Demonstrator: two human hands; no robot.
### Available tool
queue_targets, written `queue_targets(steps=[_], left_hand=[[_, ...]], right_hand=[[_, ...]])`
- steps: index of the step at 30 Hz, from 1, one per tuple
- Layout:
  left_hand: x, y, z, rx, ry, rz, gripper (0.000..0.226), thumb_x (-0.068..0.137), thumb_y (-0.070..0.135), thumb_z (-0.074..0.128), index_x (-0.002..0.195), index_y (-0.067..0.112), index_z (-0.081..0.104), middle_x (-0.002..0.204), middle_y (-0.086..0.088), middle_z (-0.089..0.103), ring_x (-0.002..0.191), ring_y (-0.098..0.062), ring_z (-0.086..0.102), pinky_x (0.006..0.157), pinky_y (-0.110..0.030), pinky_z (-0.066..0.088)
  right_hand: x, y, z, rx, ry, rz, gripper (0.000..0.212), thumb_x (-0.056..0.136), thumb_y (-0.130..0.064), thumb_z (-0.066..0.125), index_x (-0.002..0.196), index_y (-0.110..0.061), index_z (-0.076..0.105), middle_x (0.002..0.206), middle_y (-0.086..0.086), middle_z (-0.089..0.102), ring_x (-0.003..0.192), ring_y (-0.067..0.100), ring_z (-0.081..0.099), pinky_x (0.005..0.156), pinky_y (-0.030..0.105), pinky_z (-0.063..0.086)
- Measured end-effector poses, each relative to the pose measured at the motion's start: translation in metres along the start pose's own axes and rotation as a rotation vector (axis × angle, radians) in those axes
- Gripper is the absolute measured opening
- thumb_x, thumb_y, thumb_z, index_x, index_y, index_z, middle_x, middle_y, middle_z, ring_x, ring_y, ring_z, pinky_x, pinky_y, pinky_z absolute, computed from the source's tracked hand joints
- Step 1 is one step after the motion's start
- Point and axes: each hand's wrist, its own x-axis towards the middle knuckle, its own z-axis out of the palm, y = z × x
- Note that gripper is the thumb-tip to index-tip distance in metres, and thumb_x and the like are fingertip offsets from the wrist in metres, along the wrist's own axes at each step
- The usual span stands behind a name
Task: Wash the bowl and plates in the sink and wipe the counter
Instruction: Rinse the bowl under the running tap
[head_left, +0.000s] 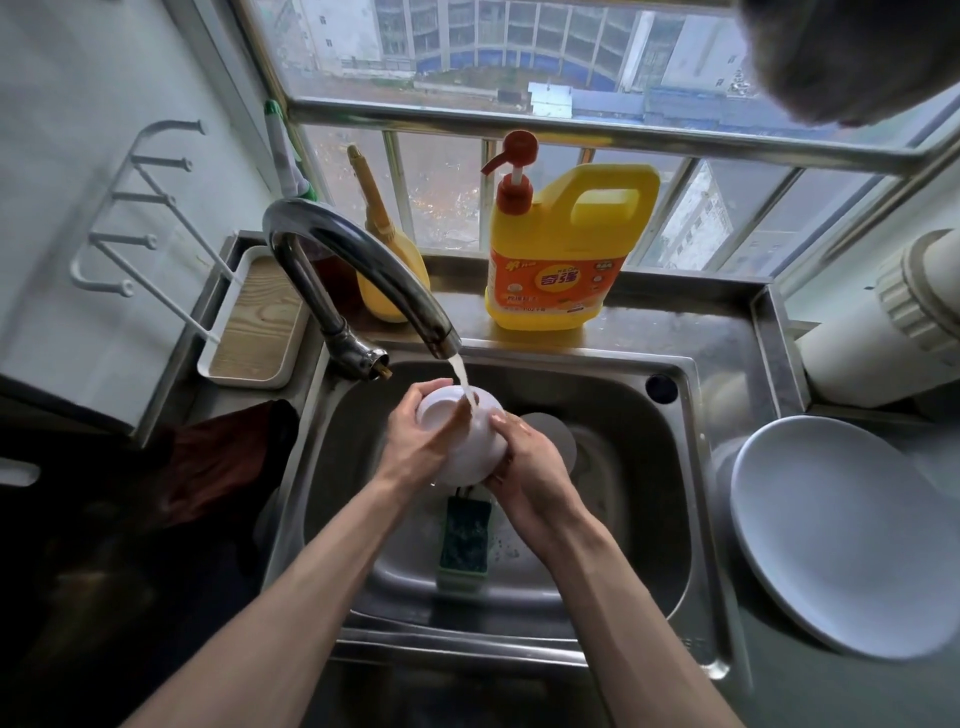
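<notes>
A steel sink (654, 499) fills the middle of the view, set in a steel counter (727, 332) below a window. On the counter to the right of the sink lies a large white plate (831, 535), apart from the hands. A yellow detergent jug (561, 260) with a red pump stands upright on the ledge behind the sink. The curved tap (353, 260) reaches over the basin, and its water (464, 379) falls onto the bowl. A wood-lined tray (254, 322) sits at the back left, with a dark red cloth (218, 462) draped just beside the sink's left rim. The white bowl (467, 452) is held above the basin, turned so that its underside faces the stream. The left hand (415, 441) grips its base end, fingers curled over the far side. The right hand (530, 467) clasps the other side at the rim, fingers curled round it. A green sponge (464, 540) lies on the sink floor below the hands.
</notes>
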Motion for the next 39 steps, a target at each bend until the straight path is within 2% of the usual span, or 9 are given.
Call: queue_targets(steps=[4,11,14,19,23,26,29,34,39], left_hand=[[0.002,-0.001,-0.009,-0.034,-0.075,-0.035,0.069,0.072,0.056,0.087,0.131,0.028,0.066,0.117,-0.003,0.074,0.106,-0.024,0.073,0.083,-0.04,0.064],[0.002,-0.008,-0.027,-0.422,-0.312,-0.212,0.079,0.075,0.014,0.083,0.147,0.013,0.053,0.133,-0.012,0.069,0.124,-0.025,0.065,0.098,-0.032,0.057],[0.0,-0.012,-0.026,-0.385,-0.275,-0.214,0.08,0.072,0.024,0.088,0.145,0.016,0.055,0.13,-0.009,0.071,0.121,-0.025,0.067,0.095,-0.034,0.058],[0.0,-0.01,-0.002,0.014,0.038,-0.024,0.056,0.077,0.064,0.08,0.117,0.027,0.069,0.112,-0.004,0.074,0.103,-0.021,0.072,0.079,-0.034,0.061],[-0.003,-0.006,0.006,0.04,0.004,-0.019,0.071,0.069,0.078,0.066,0.121,0.03,0.066,0.115,0.0,0.071,0.103,-0.019,0.07,0.076,-0.033,0.061],[-0.006,-0.002,0.01,-0.1,-0.005,-0.139,0.071,0.074,0.074,0.071,0.126,0.026,0.063,0.117,-0.001,0.07,0.105,-0.019,0.07,0.085,-0.039,0.061],[-0.011,0.004,0.014,-0.36,-0.03,-0.278,0.037,0.097,0.048,0.063,0.112,0.015,0.07,0.095,0.0,0.074,0.084,-0.014,0.068,0.072,-0.029,0.056],[-0.018,0.001,0.003,-0.492,-0.153,-0.316,0.046,0.09,0.032,0.069,0.129,0.008,0.066,0.117,-0.014,0.073,0.097,-0.023,0.068,0.08,-0.032,0.057],[-0.024,0.001,-0.016,-0.425,-0.288,-0.249,0.054,0.081,0.03,0.074,0.129,0.005,0.067,0.124,-0.017,0.072,0.109,-0.025,0.069,0.092,-0.033,0.059]], right_hand=[[0.004,0.0,-0.001,0.139,0.036,0.076,0.044,0.105,-0.036,0.057,0.129,0.0,0.066,0.12,0.024,0.073,0.116,0.039,0.069,0.085,0.045,0.063],[0.006,0.0,-0.012,0.199,0.033,0.101,0.048,0.106,-0.038,0.054,0.131,0.001,0.065,0.125,0.025,0.071,0.123,0.039,0.064,0.091,0.044,0.061],[0.004,0.003,-0.012,0.191,0.024,0.107,0.049,0.105,-0.038,0.054,0.132,0.001,0.064,0.125,0.024,0.071,0.121,0.038,0.066,0.083,0.042,0.062],[-0.001,0.007,-0.005,0.2,-0.009,0.099,0.044,0.105,-0.032,0.057,0.135,-0.001,0.061,0.126,0.023,0.071,0.121,0.038,0.067,0.087,0.043,0.062],[-0.002,0.004,-0.01,0.271,-0.018,0.079,0.044,0.106,-0.027,0.053,0.139,0.002,0.058,0.13,0.026,0.068,0.127,0.039,0.062,0.091,0.043,0.062],[-0.003,0.003,-0.018,0.321,-0.005,0.091,0.051,0.103,-0.033,0.054,0.143,0.0,0.055,0.134,0.026,0.066,0.131,0.038,0.06,0.098,0.043,0.059],[-0.005,0.001,-0.03,0.41,0.028,0.093,0.053,0.102,-0.034,0.054,0.142,0.0,0.056,0.138,0.024,0.064,0.133,0.035,0.058,0.115,0.046,0.045],[-0.011,-0.003,-0.043,0.248,0.093,0.019,0.031,0.103,-0.024,0.051,0.111,-0.003,0.073,0.102,0.016,0.072,0.088,0.023,0.065,0.079,0.033,0.05],[-0.01,-0.001,-0.037,0.07,0.069,0.027,0.034,0.106,-0.027,0.049,0.131,-0.015,0.069,0.123,0.015,0.072,0.106,0.027,0.066,0.085,0.04,0.055]])
